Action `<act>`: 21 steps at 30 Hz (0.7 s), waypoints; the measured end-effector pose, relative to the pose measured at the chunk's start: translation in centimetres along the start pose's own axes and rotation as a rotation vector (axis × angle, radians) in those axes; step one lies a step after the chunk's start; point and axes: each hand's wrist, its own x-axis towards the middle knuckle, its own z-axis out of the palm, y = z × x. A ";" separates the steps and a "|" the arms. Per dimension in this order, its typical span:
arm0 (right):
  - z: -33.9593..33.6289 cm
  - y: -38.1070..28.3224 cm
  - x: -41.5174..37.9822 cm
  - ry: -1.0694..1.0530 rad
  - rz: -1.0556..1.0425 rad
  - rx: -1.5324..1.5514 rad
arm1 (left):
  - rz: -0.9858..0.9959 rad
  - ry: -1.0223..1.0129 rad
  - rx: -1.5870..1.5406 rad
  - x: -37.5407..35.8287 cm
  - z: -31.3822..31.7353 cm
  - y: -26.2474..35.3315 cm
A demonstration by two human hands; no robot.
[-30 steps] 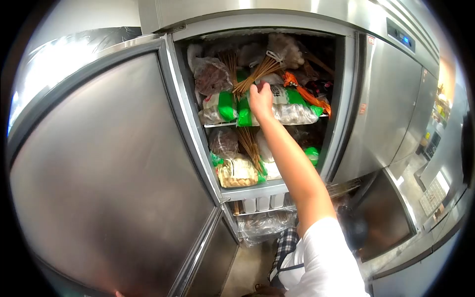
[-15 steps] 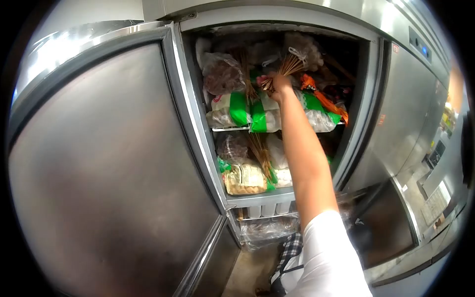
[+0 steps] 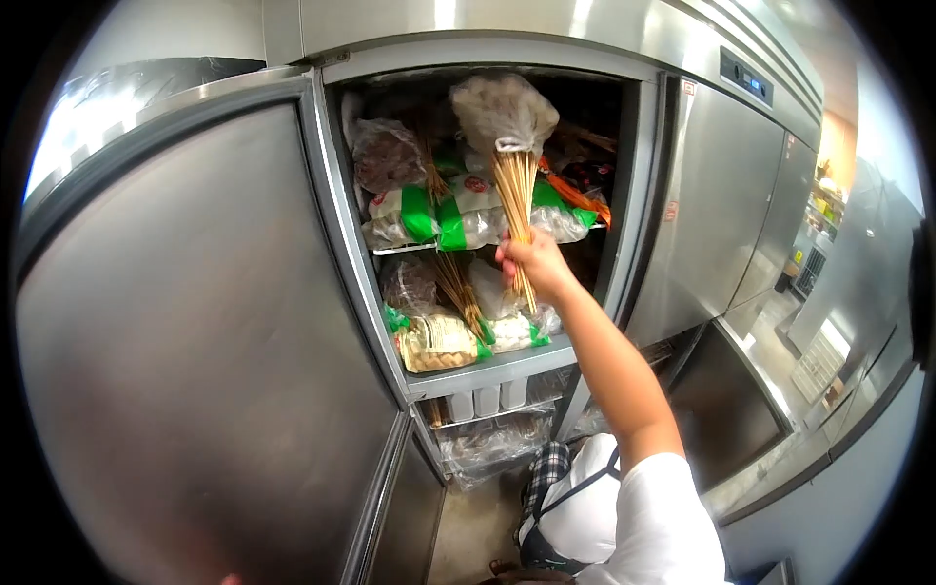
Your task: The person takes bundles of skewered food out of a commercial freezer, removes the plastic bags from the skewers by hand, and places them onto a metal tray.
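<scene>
My right hand (image 3: 531, 261) is closed around the lower ends of a bundle of skewers (image 3: 517, 190), held upright in front of the open fridge's shelves. A clear plastic bag (image 3: 504, 112) with pale food inside covers the top of the bundle and is gathered around the sticks. Behind it, white-and-green food bags (image 3: 475, 210) lie on the upper shelf. A bag of dark reddish food (image 3: 388, 154) rests above them at the left. Only a small skin-coloured tip of what seems my left hand (image 3: 231, 580) shows at the bottom edge; its fingers are hidden.
The open steel door (image 3: 195, 331) fills the left side. On the lower shelf lie another skewer bundle (image 3: 460, 292) and a bag of round food pieces (image 3: 439, 343). White containers (image 3: 486, 400) stand below. Closed steel doors (image 3: 717, 205) are at the right. White cloth with dark straps (image 3: 580, 507) shows below my arm.
My right hand has drawn the bagged skewer bundle forward from the upper shelf and turned it upright. The camera view has shifted a little to the right.
</scene>
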 end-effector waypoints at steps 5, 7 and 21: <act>2.6 0.6 -10.2 -0.021 0.000 -0.106 | -0.289 -0.364 -0.820 -0.9 5.2 3.1; 3.9 1.0 -15.0 -0.004 0.101 -0.237 | -0.463 -0.497 -0.919 -1.8 6.1 4.0; 20.2 9.4 -45.4 -0.120 0.198 -0.261 | -1.296 -0.882 -1.760 -4.2 4.1 9.2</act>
